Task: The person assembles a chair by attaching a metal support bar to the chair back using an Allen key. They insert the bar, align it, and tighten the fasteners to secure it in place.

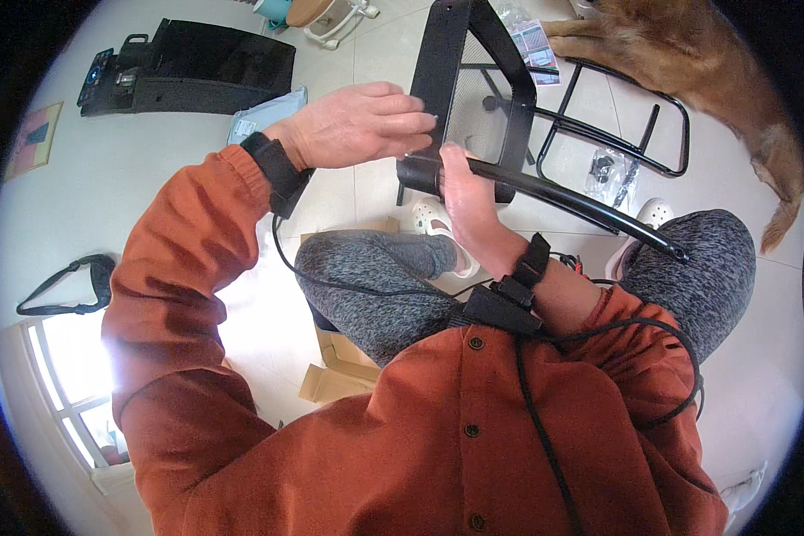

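A black metal frame with a mesh panel (487,112) stands in front of me, its wide flat side bar (438,62) toward my left. My left hand (362,125) is at that bar, fingers bent and pressed together. Whatever it pinches, if anything, is too small to make out. Lower down, my right hand (469,196) is closed at the frame's near corner, thumb up, around the end of a curved black metal tube (581,201). From there the tube runs right and toward me, its far end above my right thigh. My right fingers are partly hidden under the frame.
Beyond the tube, a bent black tubular frame (616,147) lies on the floor beside a clear bag of small parts (607,174) and a printed sheet (536,54). A brown dog (715,80) lies at right. An opened cardboard box (344,357) is near my left leg; cables cross my lap.
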Demonstrator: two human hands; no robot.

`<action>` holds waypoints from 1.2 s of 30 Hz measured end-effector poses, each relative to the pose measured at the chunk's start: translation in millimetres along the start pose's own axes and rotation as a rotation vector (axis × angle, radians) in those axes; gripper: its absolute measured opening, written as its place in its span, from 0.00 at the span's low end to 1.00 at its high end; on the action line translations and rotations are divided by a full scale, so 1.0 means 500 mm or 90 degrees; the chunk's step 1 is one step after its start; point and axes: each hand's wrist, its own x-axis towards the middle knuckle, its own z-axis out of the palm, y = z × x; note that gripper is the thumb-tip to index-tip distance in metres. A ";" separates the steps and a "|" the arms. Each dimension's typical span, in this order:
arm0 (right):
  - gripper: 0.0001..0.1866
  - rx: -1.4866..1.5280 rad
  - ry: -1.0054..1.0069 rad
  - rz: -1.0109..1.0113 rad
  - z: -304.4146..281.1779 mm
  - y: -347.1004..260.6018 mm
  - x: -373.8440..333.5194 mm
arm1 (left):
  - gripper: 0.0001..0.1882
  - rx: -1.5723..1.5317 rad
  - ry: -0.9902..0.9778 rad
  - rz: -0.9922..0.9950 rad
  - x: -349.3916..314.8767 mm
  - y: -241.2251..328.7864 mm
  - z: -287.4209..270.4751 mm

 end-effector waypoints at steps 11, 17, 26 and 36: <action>0.14 -0.007 0.004 -0.003 0.002 -0.011 -0.003 | 0.24 -0.053 -0.012 0.157 0.030 -0.047 0.016; 0.13 -0.014 0.068 0.015 0.015 -0.022 -0.014 | 0.16 -0.033 0.027 0.134 0.018 -0.054 0.040; 0.13 -0.001 0.047 -0.030 0.018 -0.018 -0.008 | 0.12 -0.056 0.088 -0.145 -0.012 0.018 0.050; 0.13 -0.029 0.087 -0.009 0.019 -0.021 -0.028 | 0.15 -0.097 0.034 -0.470 0.003 0.122 0.036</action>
